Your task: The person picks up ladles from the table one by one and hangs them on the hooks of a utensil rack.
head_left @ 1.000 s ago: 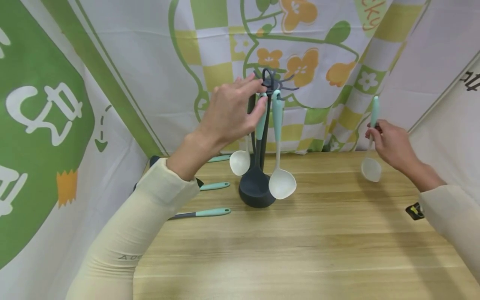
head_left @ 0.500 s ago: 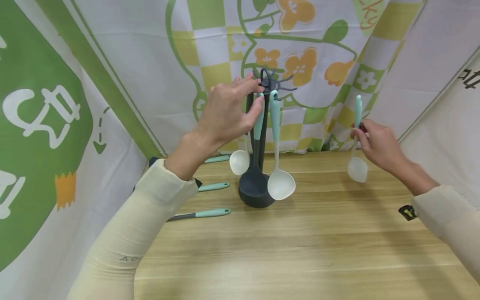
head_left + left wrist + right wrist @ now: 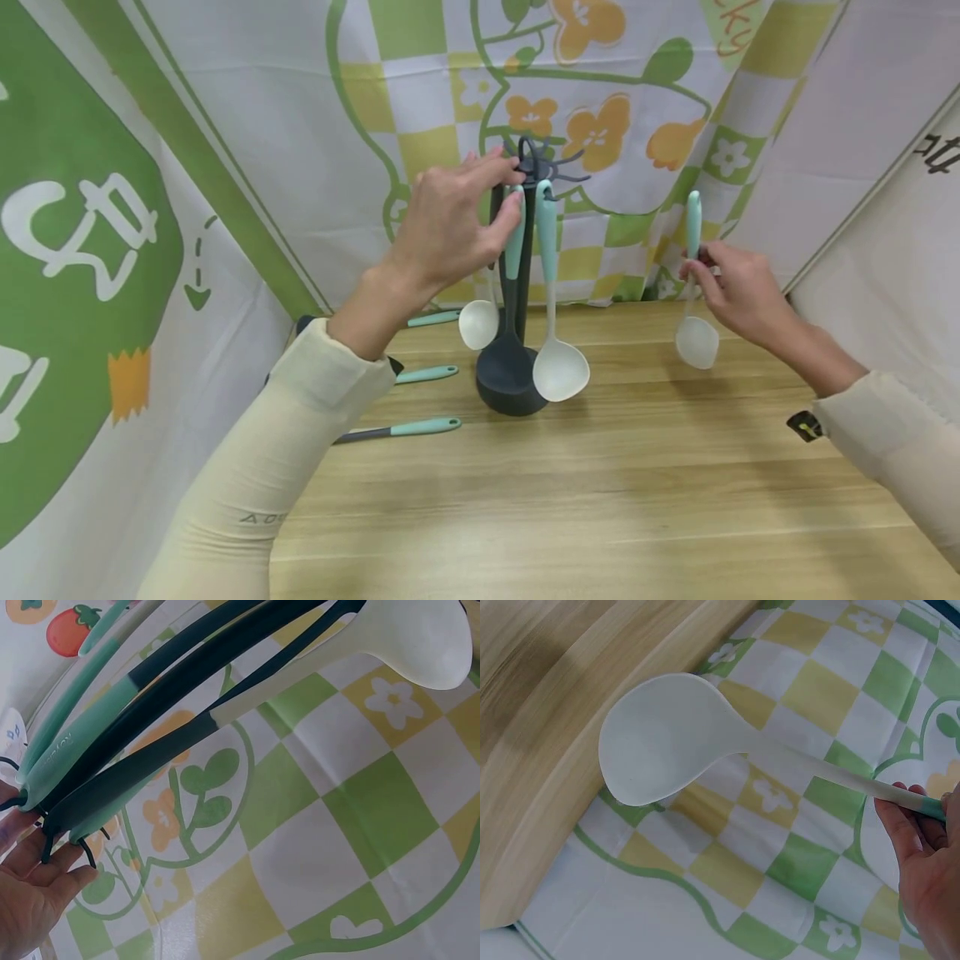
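My right hand (image 3: 742,287) pinches a white ladle (image 3: 667,739) with a mint handle end, held upright above the right side of the table, bowl down. My left hand (image 3: 457,221) grips the top of a dark utensil rack (image 3: 525,312), thumb and fingertips at its hooks. From the rack hang a dark ladle (image 3: 510,367) with a mint handle, a larger white ladle (image 3: 561,371) and a small white ladle (image 3: 478,325). The left wrist view shows the hanging handles (image 3: 82,742) close by the left fingers, which partly cover the hooks.
Mint-handled utensils lie left of the rack, among them one in front (image 3: 423,427) and one behind it (image 3: 426,375); the left sleeve hides their other ends. A small black-and-yellow item (image 3: 806,426) lies by the right sleeve. Patterned cloth (image 3: 600,225) hangs behind the wooden table (image 3: 600,500).
My right hand has carried the white ladle leftward, nearer the rack. The left hand has kept its place at the rack's top. The whole head view has shifted slightly.
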`<state>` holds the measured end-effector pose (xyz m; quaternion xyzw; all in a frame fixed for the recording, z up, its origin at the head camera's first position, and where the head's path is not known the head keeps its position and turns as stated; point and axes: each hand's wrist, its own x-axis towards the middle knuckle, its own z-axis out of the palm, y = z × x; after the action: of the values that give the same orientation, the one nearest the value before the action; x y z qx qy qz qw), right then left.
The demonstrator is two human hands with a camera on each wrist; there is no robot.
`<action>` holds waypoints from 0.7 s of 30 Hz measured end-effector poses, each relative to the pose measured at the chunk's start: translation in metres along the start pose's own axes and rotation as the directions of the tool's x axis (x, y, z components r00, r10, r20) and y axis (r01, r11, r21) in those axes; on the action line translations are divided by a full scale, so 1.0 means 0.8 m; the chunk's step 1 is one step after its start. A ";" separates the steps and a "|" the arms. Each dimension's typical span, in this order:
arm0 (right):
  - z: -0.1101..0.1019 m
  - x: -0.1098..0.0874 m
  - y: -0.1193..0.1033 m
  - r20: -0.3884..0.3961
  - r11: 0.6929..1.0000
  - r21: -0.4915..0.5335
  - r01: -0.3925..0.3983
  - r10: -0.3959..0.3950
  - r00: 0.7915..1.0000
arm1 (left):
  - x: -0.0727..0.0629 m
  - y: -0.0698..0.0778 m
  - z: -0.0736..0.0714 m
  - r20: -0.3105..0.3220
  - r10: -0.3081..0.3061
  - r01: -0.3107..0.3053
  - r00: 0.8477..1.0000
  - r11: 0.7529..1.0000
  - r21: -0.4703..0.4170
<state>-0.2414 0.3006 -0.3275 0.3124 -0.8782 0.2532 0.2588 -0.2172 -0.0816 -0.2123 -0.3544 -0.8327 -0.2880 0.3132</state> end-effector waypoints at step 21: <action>0.017 0.010 -0.038 -0.041 0.993 -0.001 0.120 -0.120 0.992 | 0.000 -0.012 0.005 -0.045 0.035 -0.037 0.998 0.998 -0.049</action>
<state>-0.2301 0.2685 -0.3240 0.3594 -0.8522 0.2444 0.2912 -0.2254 -0.0844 -0.2173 -0.3705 -0.8116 -0.3109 0.3276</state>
